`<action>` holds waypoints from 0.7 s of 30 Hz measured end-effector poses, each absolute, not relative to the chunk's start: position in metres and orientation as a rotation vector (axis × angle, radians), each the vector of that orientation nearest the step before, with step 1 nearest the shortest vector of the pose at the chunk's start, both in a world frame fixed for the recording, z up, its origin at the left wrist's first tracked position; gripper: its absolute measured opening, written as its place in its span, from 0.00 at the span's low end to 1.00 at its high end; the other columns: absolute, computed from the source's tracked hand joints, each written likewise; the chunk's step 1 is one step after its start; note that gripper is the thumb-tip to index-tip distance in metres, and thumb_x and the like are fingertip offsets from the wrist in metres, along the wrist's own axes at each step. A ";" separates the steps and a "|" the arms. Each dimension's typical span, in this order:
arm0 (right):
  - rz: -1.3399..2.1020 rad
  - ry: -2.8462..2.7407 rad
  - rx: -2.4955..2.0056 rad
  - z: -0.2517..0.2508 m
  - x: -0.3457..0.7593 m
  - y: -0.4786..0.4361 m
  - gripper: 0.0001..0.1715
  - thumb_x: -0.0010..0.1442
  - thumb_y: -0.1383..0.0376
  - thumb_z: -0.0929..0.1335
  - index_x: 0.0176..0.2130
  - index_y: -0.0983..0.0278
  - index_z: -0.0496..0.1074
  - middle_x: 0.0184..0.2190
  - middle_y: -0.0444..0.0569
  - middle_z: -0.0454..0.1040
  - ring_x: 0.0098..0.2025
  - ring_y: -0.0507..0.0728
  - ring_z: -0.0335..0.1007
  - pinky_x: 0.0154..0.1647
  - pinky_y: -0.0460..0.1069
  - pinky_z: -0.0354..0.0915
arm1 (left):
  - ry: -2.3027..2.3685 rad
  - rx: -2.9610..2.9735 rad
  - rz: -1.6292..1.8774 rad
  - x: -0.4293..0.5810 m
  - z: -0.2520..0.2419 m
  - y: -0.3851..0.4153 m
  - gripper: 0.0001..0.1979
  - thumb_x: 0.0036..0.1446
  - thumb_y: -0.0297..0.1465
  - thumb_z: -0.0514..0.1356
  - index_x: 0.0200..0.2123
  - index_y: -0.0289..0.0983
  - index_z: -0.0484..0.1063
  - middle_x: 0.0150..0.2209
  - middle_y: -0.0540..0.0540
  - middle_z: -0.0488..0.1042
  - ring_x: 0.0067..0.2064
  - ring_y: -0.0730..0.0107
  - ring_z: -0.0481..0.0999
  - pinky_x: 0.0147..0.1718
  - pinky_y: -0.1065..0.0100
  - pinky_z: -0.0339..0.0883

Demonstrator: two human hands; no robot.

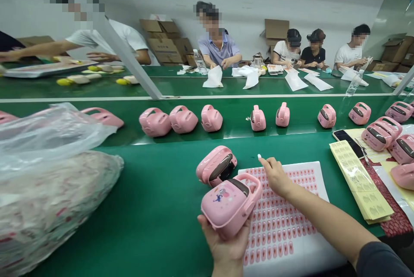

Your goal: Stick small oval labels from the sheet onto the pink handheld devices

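My left hand (223, 242) holds up a pink case with a carry handle (226, 206), its palm and fingers wrapped under it. The case has a cartoon print and a dark glossy panel on top. Just behind it, a second pink case (215, 167) rests on the green table. My right hand (274, 175) is over a white sheet of pink oval stickers (304, 242), fingers curled. At its fingertips shows a small white piece (259, 156), too small to identify surely. Several stickers are gone from the lower right of the sheet.
More pink cases (183, 119) stand along the green belt beyond. A large plastic bag (58, 208) fills the left. Yellow sticker sheets (360, 182), a phone (348, 143) and further cases lie right. Several people work at the far bench (181, 85).
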State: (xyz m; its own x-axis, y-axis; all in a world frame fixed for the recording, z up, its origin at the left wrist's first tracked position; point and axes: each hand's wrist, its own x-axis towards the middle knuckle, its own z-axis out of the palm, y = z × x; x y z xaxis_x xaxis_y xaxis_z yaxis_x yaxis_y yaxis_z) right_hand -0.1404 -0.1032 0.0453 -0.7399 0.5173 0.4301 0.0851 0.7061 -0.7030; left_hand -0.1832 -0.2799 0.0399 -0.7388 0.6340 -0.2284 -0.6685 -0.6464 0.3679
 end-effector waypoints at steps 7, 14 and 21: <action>1.574 -1.662 -0.443 0.097 -0.103 -0.142 0.30 0.53 0.69 0.68 0.54 0.58 0.59 0.40 0.48 0.69 0.31 0.51 0.72 0.39 0.50 0.71 | 0.393 -0.112 2.311 -0.171 0.057 -0.255 0.23 0.52 0.46 0.57 0.49 0.42 0.71 0.41 0.43 0.80 0.43 0.58 0.78 0.42 0.62 0.72; 1.795 -1.306 -0.540 0.116 -0.094 -0.168 0.30 0.47 0.67 0.71 0.49 0.58 0.61 0.32 0.40 0.64 0.25 0.49 0.72 0.31 0.48 0.73 | 0.297 -0.189 2.245 -0.147 0.070 -0.235 0.27 0.53 0.48 0.55 0.50 0.38 0.69 0.44 0.39 0.78 0.42 0.59 0.78 0.40 0.65 0.73; 1.677 -1.349 -0.533 0.113 -0.091 -0.169 0.27 0.48 0.69 0.69 0.48 0.59 0.60 0.31 0.40 0.64 0.26 0.50 0.72 0.30 0.48 0.74 | 0.307 -0.328 2.257 -0.138 0.075 -0.229 0.26 0.54 0.48 0.54 0.49 0.37 0.69 0.42 0.39 0.78 0.40 0.61 0.79 0.37 0.68 0.73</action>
